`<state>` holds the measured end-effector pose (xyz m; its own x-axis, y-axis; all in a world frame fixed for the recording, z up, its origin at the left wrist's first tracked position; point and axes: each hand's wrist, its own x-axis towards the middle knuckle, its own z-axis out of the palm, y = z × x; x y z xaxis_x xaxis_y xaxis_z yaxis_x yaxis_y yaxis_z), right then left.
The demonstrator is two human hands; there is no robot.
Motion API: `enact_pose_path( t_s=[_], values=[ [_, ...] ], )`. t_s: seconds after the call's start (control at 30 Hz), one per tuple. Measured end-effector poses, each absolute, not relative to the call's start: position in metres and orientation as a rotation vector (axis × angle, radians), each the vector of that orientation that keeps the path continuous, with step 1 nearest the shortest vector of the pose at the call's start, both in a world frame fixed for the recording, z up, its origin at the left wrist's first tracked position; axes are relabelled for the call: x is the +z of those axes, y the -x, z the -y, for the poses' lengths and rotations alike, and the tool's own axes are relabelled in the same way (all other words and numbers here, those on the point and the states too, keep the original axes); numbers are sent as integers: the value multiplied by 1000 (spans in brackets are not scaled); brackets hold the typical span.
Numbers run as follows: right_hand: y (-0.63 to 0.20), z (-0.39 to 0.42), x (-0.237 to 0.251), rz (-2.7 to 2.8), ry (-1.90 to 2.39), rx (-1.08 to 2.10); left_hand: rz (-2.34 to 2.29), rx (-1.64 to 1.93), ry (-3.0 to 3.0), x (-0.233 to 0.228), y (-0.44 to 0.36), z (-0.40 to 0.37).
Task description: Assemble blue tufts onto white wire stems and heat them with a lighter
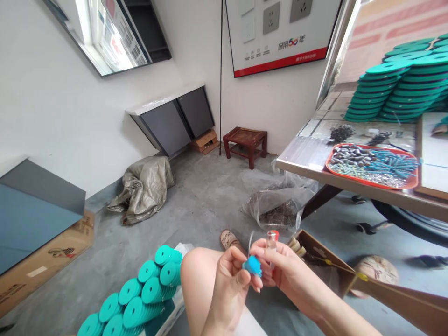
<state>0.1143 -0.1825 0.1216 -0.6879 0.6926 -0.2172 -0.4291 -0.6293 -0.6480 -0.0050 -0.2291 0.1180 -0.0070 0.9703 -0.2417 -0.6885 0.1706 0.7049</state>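
We pinch a blue tufted piece (252, 266) in the left hand (231, 280), beside our knee (195, 266); right hand (282, 265) curls round a red-topped clear tube (271, 241). Likely two-handed fine work; next needs steady left pinch. Beyond: orange tray (414, 181), worktop's (304, 155) near edge.

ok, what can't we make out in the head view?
- Small bright-blue piece: full shape; partly covered by the left hand.
- Clear red-topped object: full outline; partly covered by the right hand.
- Open brown cardboard box: full contents; right forearm in front.
- Lower-left round teal stacks: total count; bottom edge cuts them off.
- Orange-red shallow tray: exact piece count; too small, heaped.
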Motion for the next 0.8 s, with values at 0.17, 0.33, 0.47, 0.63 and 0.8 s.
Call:
enact_pose_path(
  t_s=[0.17,0.33,0.47,0.63,0.8],
  values=[
    [-113,179,120,980,720,2188,-760,1395,-284,105,3,231],
    [-117,174,119,1029,815,2116,-783,1339,47,104,-3,232],
    [-121,168,124,1166,778,2131,-822,1267,164,108,-7,231],
    [-125,158,123,1304,888,2072,-874,1216,172,109,-7,231],
    [-128,151,123,1393,687,2212,-903,1207,186,107,-7,232]
  ],
)
